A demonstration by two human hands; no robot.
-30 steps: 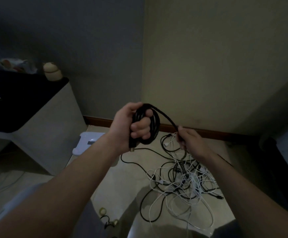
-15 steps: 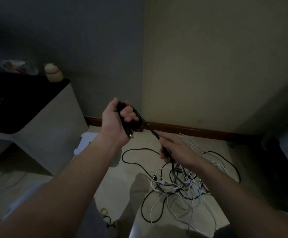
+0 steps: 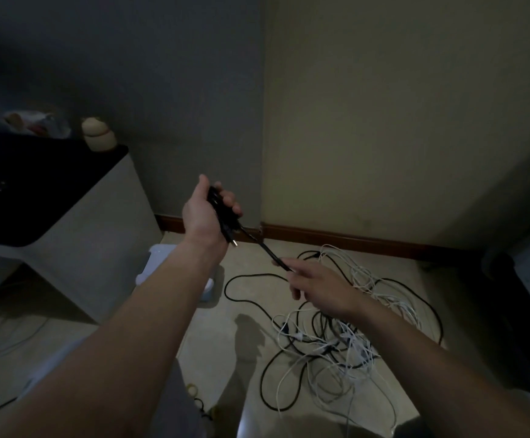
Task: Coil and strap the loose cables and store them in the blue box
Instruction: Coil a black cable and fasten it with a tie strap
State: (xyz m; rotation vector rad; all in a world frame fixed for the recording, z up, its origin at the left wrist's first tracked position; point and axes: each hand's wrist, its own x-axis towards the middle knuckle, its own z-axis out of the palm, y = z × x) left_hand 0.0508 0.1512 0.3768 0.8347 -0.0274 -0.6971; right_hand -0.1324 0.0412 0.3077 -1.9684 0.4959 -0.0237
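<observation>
A black cable [image 3: 265, 248] stretches taut between my two hands above the floor. My left hand [image 3: 208, 210] grips a small bundle of its coiled turns, with a plug end sticking out below the palm. My right hand [image 3: 315, 284] pinches the same cable lower down and to the right. Under my right hand a tangled pile of black and white cables [image 3: 345, 336] lies on the pale floor. No blue box is in view.
A white cabinet with a black top [image 3: 67, 216] stands at the left, carrying a small round jar [image 3: 97, 134]. A white flat device [image 3: 159, 257] lies on the floor by the wall. Small tape rolls [image 3: 192, 388] sit near my feet. Dark furniture [image 3: 522, 279] fills the right.
My left hand turned the coil edge-on and lifted slightly left. My right hand slid down the cable and moved lower right, drawing the strand straight.
</observation>
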